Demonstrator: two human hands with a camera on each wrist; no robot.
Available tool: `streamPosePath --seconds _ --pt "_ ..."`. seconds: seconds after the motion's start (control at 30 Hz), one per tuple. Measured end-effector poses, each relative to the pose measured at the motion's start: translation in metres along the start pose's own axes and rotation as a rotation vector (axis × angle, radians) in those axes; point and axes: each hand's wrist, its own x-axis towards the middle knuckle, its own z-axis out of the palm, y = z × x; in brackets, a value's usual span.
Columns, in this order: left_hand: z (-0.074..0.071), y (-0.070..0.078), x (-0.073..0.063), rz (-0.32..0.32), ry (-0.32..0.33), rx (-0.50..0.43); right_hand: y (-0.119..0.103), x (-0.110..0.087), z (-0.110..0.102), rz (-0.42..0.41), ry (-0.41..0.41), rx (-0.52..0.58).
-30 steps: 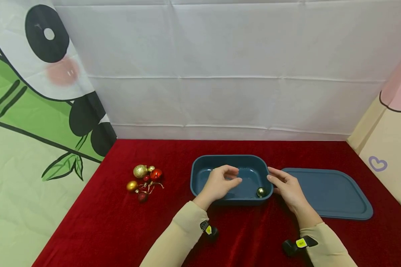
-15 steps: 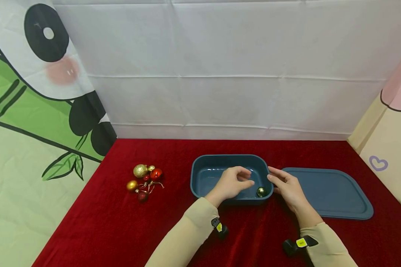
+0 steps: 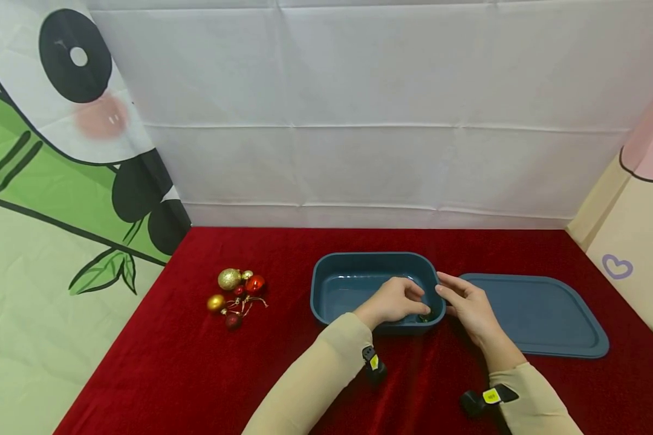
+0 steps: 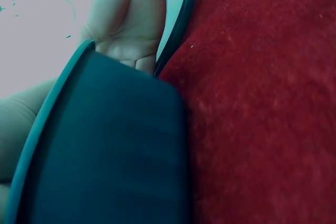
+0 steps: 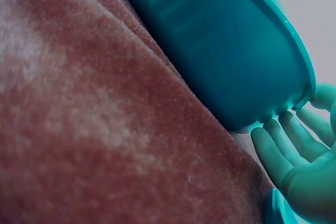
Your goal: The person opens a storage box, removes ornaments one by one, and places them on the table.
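Observation:
My left hand [image 3: 394, 301] reaches into the blue rectangular box [image 3: 326, 290] from the left. Its thumb overlaps a small shiny gold-green bauble [image 3: 424, 318] in the box's near right corner, and a gap shows between thumb and fingers. Most of the bauble is hidden. My right hand [image 3: 472, 311] holds the right end of the box, its thumb at the rim and its fingers against the outer wall. In the right wrist view, several fingertips touch the underside of that wall [image 5: 226, 61]. The left wrist view mostly shows the outer box wall [image 4: 115, 145].
Left of the box lies a cluster of baubles: glittery gold [image 3: 229, 279], bright red [image 3: 255, 284], smooth gold [image 3: 215, 303] and dark red [image 3: 233, 320], with loose strings. The blue lid [image 3: 539, 314] lies flat on the right. Red velvet cloth [image 3: 168, 362] covers the table.
The left hand has moved right inside the box, from near its middle to the bauble in the corner, now largely covering it. The right hand and box have stayed in place.

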Motion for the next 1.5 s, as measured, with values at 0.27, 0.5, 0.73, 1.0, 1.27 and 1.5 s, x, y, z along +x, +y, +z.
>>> streamPosePath --seconds 0.27,0.5,0.73,1.0,1.27,1.5 --pt "0.009 0.005 0.007 -0.044 -0.053 0.061 -0.001 0.000 -0.001 -0.004 -0.006 0.003" --pt "0.010 0.007 0.011 -0.009 -0.074 0.105 -0.001 0.002 -0.004 -0.019 -0.005 0.008" --pt "0.011 0.008 0.009 -0.012 -0.089 0.113 -0.003 0.000 -0.004 0.003 -0.002 0.000" --pt "0.010 0.005 0.005 -0.023 -0.056 0.085 -0.003 -0.002 -0.002 0.023 -0.005 -0.003" --pt "-0.001 0.003 -0.004 0.003 -0.004 0.071 -0.001 -0.001 -0.001 0.004 0.001 0.003" --pt "-0.014 -0.004 -0.014 0.027 0.040 0.011 -0.001 0.000 -0.001 0.006 0.008 -0.005"
